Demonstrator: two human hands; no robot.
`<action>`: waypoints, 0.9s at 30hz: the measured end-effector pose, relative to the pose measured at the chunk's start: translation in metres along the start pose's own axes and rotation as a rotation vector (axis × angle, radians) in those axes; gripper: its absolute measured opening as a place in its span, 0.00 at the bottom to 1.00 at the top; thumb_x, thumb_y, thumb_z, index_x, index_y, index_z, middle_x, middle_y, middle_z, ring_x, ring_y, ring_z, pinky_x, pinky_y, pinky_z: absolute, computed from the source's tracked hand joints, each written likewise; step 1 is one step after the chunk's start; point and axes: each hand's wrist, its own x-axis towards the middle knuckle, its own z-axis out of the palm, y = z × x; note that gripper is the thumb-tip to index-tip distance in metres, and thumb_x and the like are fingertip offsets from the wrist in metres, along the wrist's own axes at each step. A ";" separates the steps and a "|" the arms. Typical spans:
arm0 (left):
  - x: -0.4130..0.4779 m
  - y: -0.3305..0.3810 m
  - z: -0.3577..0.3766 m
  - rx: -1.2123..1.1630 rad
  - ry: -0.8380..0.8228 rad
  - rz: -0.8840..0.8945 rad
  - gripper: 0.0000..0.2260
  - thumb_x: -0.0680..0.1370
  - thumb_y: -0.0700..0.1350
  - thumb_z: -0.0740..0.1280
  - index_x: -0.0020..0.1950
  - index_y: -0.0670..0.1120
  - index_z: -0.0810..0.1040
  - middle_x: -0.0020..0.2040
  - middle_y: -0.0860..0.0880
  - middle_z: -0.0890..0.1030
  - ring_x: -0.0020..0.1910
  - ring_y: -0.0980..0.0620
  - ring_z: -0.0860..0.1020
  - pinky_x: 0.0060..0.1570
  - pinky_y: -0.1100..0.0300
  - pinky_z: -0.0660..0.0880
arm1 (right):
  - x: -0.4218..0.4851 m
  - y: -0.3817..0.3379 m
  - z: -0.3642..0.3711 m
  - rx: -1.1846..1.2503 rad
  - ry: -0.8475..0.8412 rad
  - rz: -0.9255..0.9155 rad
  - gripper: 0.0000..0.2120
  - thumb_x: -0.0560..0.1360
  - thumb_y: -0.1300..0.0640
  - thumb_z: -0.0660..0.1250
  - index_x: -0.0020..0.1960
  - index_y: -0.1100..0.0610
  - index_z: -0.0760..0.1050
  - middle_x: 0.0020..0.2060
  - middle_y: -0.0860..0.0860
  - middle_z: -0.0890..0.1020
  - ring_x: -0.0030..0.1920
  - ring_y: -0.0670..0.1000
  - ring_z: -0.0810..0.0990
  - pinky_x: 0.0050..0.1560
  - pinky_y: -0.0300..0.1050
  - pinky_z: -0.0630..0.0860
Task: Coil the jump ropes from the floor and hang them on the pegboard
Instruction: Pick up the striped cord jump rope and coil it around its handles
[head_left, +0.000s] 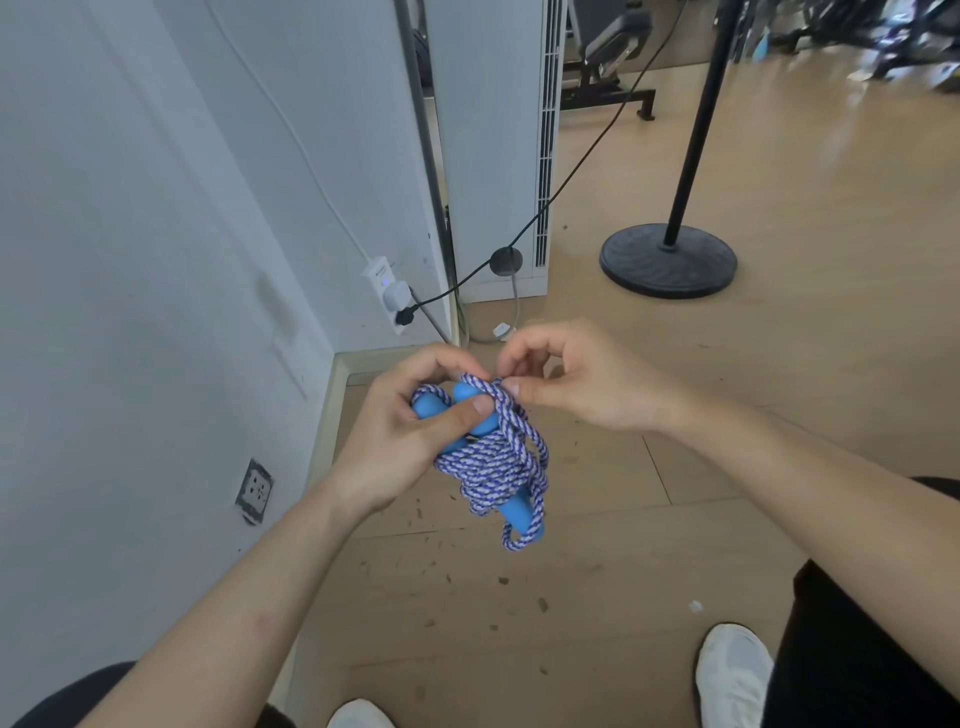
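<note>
A jump rope (493, 467) with blue-and-white braided cord and light blue handles hangs in front of me, wound into a tight bundle round the handles. My left hand (410, 431) grips the upper ends of the handles, thumb pressed across them. My right hand (566, 379) pinches a strand of cord at the top of the bundle between thumb and fingers. One handle end and a small loop of cord stick out at the bottom. No pegboard is in view.
A white wall (130, 260) with sockets and a plugged-in power strip (389, 296) stands at the left. A white upright unit (498, 156) sits behind, a black cable running to it. A black pole on a round base (670, 260) stands on the wooden floor. My shoes (732, 670) are below.
</note>
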 end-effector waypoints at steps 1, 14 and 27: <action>0.000 -0.001 0.000 0.003 -0.025 -0.014 0.07 0.76 0.38 0.72 0.52 0.46 0.79 0.48 0.43 0.83 0.45 0.39 0.81 0.44 0.47 0.78 | 0.000 0.003 0.000 -0.013 0.006 -0.004 0.02 0.76 0.64 0.71 0.48 0.59 0.79 0.40 0.46 0.79 0.39 0.40 0.73 0.41 0.33 0.71; 0.006 -0.012 -0.006 0.155 -0.141 -0.114 0.09 0.75 0.44 0.72 0.55 0.48 0.79 0.49 0.43 0.81 0.45 0.51 0.79 0.45 0.57 0.77 | 0.004 0.014 -0.001 -0.084 0.274 -0.047 0.04 0.79 0.56 0.60 0.47 0.55 0.72 0.41 0.49 0.77 0.41 0.47 0.75 0.43 0.44 0.74; 0.009 -0.023 -0.015 0.214 -0.130 -0.138 0.08 0.75 0.38 0.75 0.49 0.45 0.79 0.48 0.45 0.83 0.41 0.53 0.80 0.41 0.59 0.76 | 0.011 0.022 -0.001 0.490 0.276 0.202 0.12 0.82 0.67 0.59 0.42 0.58 0.73 0.33 0.49 0.77 0.34 0.47 0.73 0.40 0.43 0.74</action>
